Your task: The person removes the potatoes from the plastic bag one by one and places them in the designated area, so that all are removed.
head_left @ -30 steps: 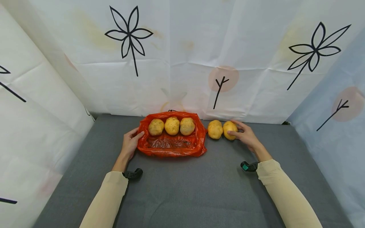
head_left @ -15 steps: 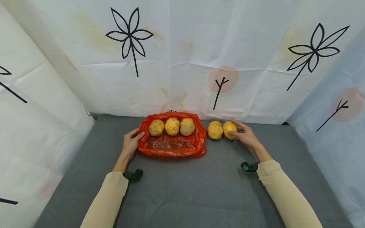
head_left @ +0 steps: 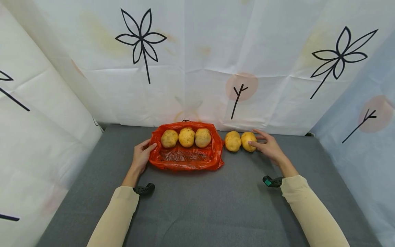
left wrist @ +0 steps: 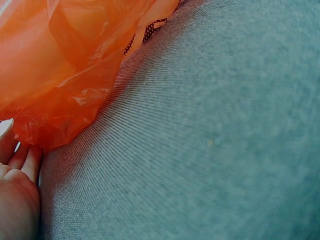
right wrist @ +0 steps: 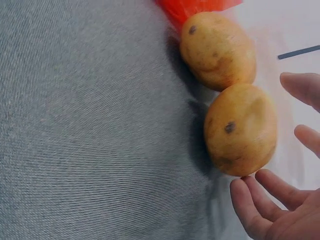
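A red plastic bag [head_left: 185, 165] lies spread with its mouth up, and three potatoes [head_left: 186, 137] sit in a row along its far side. My left hand [head_left: 141, 158] holds the bag's left edge, thumb over the rim; in the left wrist view the fingers [left wrist: 31, 162] reach under the orange-looking plastic. Right of the bag, two more potatoes rest side by side on the cloth: an inner potato [head_left: 232, 141] close to the bag and an outer potato [head_left: 247, 141]. My right hand [head_left: 268, 146] is spread around the outer potato's right end, fingertips [right wrist: 241, 192] right at its skin.
Grey cloth [head_left: 203, 212] covers the table. A white printed curtain [head_left: 197, 92] hangs right behind the bag and potatoes, with further curtain panels at left and right. Each wrist wears a black device [head_left: 145, 189].
My right hand has loosened and drawn slightly back to the right from the outer potato, which stays in place. The left hand, bag and other potatoes have not visibly moved.
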The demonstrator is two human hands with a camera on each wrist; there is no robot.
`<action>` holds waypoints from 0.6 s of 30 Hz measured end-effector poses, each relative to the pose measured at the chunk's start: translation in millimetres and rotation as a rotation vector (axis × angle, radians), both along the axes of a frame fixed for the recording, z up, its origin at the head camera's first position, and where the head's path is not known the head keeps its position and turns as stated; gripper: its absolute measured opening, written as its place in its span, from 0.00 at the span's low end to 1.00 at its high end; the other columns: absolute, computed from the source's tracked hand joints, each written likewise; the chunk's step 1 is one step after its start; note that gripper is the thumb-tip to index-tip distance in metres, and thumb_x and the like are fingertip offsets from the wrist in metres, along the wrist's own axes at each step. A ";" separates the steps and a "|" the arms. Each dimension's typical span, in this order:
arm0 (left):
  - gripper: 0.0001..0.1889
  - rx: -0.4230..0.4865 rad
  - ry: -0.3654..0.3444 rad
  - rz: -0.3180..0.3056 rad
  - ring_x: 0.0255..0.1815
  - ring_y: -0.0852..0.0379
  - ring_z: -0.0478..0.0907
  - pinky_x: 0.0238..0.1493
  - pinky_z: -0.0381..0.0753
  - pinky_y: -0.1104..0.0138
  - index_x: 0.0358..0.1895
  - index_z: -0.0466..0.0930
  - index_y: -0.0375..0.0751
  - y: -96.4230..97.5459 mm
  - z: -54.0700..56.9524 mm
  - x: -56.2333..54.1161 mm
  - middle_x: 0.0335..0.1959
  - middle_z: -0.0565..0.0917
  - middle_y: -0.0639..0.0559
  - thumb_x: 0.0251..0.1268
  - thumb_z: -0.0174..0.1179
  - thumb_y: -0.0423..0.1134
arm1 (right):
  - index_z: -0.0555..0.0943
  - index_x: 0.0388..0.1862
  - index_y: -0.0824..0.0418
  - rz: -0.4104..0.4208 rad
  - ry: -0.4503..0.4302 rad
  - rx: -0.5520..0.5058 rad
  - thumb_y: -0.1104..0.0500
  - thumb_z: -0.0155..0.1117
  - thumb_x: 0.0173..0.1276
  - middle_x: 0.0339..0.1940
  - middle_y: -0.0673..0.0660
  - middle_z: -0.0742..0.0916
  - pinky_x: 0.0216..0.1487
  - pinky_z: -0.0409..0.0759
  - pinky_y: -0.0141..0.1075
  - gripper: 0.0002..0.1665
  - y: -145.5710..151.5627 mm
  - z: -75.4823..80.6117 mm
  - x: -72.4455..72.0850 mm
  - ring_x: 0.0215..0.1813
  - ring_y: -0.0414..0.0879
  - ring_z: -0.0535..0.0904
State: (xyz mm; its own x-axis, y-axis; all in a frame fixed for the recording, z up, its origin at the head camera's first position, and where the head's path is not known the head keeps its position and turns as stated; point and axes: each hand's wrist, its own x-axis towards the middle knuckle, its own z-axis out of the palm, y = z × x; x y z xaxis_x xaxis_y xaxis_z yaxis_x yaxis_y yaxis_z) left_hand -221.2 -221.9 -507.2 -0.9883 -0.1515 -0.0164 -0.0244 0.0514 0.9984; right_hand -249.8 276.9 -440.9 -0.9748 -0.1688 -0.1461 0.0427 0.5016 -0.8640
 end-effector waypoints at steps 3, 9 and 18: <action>0.22 0.000 0.000 -0.002 0.50 0.64 0.79 0.47 0.81 0.75 0.69 0.74 0.34 -0.2 -0.6 -0.8 0.62 0.78 0.40 0.77 0.58 0.38 | 0.55 0.84 0.53 0.006 0.024 0.032 0.47 0.67 0.73 0.76 0.75 0.61 0.63 0.72 0.64 0.48 0.0 6.7 4.0 0.73 0.72 0.63; 0.22 0.000 0.001 -0.003 0.48 0.64 0.79 0.46 0.81 0.74 0.69 0.75 0.33 -0.4 -0.9 -0.8 0.60 0.79 0.41 0.77 0.58 0.38 | 0.56 0.83 0.53 0.022 0.077 0.057 0.45 0.68 0.72 0.77 0.73 0.62 0.60 0.73 0.65 0.48 -2.2 17.0 10.5 0.72 0.71 0.64; 0.24 -0.009 -0.007 0.000 0.50 0.64 0.78 0.47 0.81 0.75 0.70 0.74 0.35 -0.3 -0.7 -0.9 0.63 0.77 0.39 0.77 0.59 0.41 | 0.60 0.82 0.53 0.067 0.143 0.045 0.47 0.69 0.71 0.77 0.71 0.65 0.60 0.72 0.68 0.46 -15.4 28.0 17.6 0.72 0.71 0.64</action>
